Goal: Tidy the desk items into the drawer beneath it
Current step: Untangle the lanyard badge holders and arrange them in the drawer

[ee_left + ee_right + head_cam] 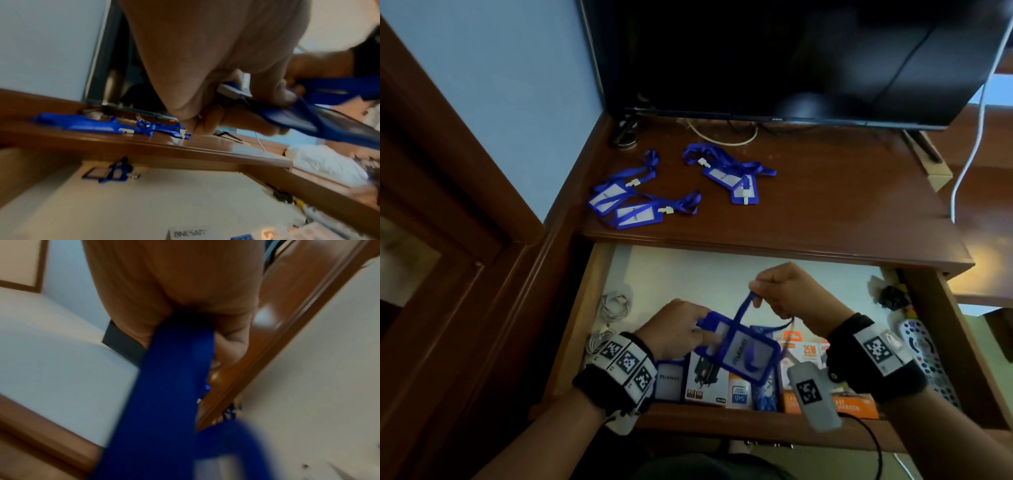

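blue-framed badge holder (739, 351) with clear window over open drawer (599, 274), left hand (678, 329) fingers pinching its 9 o'clock edge, right hand (791, 291) fingers clamped on its lanyard (743, 308), printed card blurred.

I see blue badge holders (625, 205) with white inserts on the red-brown desk (825, 192) beyond my hands. The lanyard (743, 308) is the same blue. The drawer (688, 270) floor is pale cream, and orange boxes (804, 356) lie below my right wrist.
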Demonstrator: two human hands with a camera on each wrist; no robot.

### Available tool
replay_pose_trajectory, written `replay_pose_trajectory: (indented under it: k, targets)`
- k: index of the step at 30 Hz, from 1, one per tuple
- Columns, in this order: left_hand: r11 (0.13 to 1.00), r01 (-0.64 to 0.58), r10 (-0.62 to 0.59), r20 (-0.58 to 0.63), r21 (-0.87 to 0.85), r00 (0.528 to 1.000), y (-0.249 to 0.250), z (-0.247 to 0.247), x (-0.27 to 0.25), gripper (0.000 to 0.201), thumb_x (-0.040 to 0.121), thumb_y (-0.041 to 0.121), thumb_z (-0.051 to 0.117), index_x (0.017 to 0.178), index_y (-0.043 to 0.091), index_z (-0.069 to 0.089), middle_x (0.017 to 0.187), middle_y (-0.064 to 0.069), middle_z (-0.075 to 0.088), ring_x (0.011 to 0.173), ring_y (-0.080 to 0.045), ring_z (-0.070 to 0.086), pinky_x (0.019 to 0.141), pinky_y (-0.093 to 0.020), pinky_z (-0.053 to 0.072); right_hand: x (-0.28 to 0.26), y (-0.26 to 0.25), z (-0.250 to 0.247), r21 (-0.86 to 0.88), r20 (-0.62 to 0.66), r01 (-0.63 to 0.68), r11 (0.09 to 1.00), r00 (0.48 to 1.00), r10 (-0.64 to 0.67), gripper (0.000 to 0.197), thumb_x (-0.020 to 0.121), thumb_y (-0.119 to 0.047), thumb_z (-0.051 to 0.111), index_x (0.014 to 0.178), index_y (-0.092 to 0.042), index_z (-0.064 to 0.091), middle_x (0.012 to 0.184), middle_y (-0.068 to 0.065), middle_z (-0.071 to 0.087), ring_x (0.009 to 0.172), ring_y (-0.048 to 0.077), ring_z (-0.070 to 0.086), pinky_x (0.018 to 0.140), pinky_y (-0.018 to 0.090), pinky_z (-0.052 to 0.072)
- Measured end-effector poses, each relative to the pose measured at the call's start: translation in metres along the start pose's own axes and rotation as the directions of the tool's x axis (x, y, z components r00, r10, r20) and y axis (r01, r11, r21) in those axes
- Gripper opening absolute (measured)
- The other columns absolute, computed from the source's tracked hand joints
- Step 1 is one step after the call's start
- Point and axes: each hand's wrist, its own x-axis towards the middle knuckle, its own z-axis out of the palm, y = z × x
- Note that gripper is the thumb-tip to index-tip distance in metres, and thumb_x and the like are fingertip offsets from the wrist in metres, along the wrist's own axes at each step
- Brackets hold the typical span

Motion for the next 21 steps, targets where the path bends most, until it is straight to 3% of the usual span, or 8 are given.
replay_pose_trajectory:
  k: [4, 7, 10, 13, 15, 18, 21]
  targets:
    - [0.948, 0.061, -0.030, 0.105, -0.312, 0.994, -0.006, -0.003, -0.007, 0.014, 0.084, 0.014, 0.069, 0.098, 0.009, 0.070, 0.101, -0.007, 0.072, 0.094, -0.018, 0.068, 0.085, -0.035, 0.055, -0.002, 0.029, -0.005, -0.017, 0.010, -0.078, 0.997, 0.997, 0.078, 0.033, 0.095, -0.013, 0.054, 0.066, -0.001, 0.061, 0.050, 0.007, 0.043, 0.047, 0.019, 0.050, 0.054, 0.029, 0.038]
    - [0.808, 0.062, -0.010, 0.091, -0.585, 0.996, -0.003, -0.009, -0.013, 0.016, 0.082, 0.010, 0.066, 0.097, 0.006, 0.067, 0.098, -0.012, 0.072, 0.090, -0.024, 0.069, 0.078, -0.032, 0.056, -0.001, 0.044, 0.001, 0.139, 0.080, -0.097, 0.986, 0.993, 0.087, 0.030, 0.096, -0.012, 0.051, 0.071, 0.004, 0.053, 0.053, 0.009, 0.035, 0.044, 0.019, 0.040, 0.049, 0.028, 0.033]
    - [0.683, 0.009, -0.006, 0.006, -0.730, 1.000, 0.004, -0.015, -0.015, 0.027, 0.075, 0.016, 0.064, 0.099, 0.004, 0.066, 0.099, -0.015, 0.071, 0.091, -0.026, 0.068, 0.077, -0.032, 0.057, 0.006, 0.052, 0.015, 0.343, 0.088, -0.132, 0.930, 0.990, 0.108, 0.019, 0.092, -0.008, 0.050, 0.078, 0.003, 0.054, 0.068, 0.015, 0.034, 0.058, 0.020, 0.030, 0.048, 0.026, 0.024]
    - [0.579, -0.028, 0.004, -0.031, -0.815, 1.000, 0.009, -0.016, -0.010, 0.031, 0.079, 0.013, 0.063, 0.106, 0.000, 0.062, 0.105, -0.018, 0.069, 0.098, -0.029, 0.066, 0.082, -0.032, 0.057, 0.010, 0.054, 0.037, 0.407, -0.037, -0.135, 0.903, 0.986, 0.164, 0.042, 0.093, 0.006, 0.040, 0.061, -0.008, 0.064, 0.067, 0.019, 0.046, 0.056, 0.022, 0.040, 0.046, 0.024, 0.030]
    - [0.500, -0.049, 0.010, -0.051, -0.865, 0.999, 0.011, -0.012, -0.007, 0.026, 0.082, 0.012, 0.065, 0.105, 0.000, 0.064, 0.103, -0.015, 0.070, 0.099, -0.027, 0.067, 0.082, -0.031, 0.056, 0.009, 0.052, 0.051, 0.473, -0.029, -0.158, 0.867, 0.980, 0.195, 0.041, 0.091, 0.009, 0.038, 0.061, -0.011, 0.059, 0.057, 0.011, 0.042, 0.048, 0.017, 0.034, 0.043, 0.021, 0.027]
    - [0.359, -0.147, 0.037, -0.143, -0.922, 0.989, 0.016, -0.008, -0.002, 0.024, 0.074, 0.018, 0.067, 0.094, 0.008, 0.074, 0.101, -0.012, 0.072, 0.096, -0.022, 0.068, 0.079, -0.029, 0.056, 0.011, 0.054, 0.070, 0.544, 0.088, -0.179, 0.820, 0.984, 0.156, 0.022, 0.087, -0.009, 0.046, 0.065, -0.010, 0.046, 0.047, -0.002, 0.031, 0.040, 0.009, 0.022, 0.041, 0.018, 0.018]
    - [0.280, -0.242, -0.035, -0.261, -0.929, 0.965, 0.023, -0.013, 0.003, 0.024, 0.077, 0.017, 0.061, 0.097, 0.009, 0.073, 0.098, -0.008, 0.073, 0.094, -0.018, 0.068, 0.079, -0.028, 0.056, 0.014, 0.058, 0.076, 0.569, 0.103, -0.171, 0.804, 0.985, 0.137, 0.036, 0.097, -0.024, 0.043, 0.063, -0.011, 0.044, 0.047, -0.003, 0.025, 0.040, 0.009, 0.018, 0.040, 0.016, 0.017]
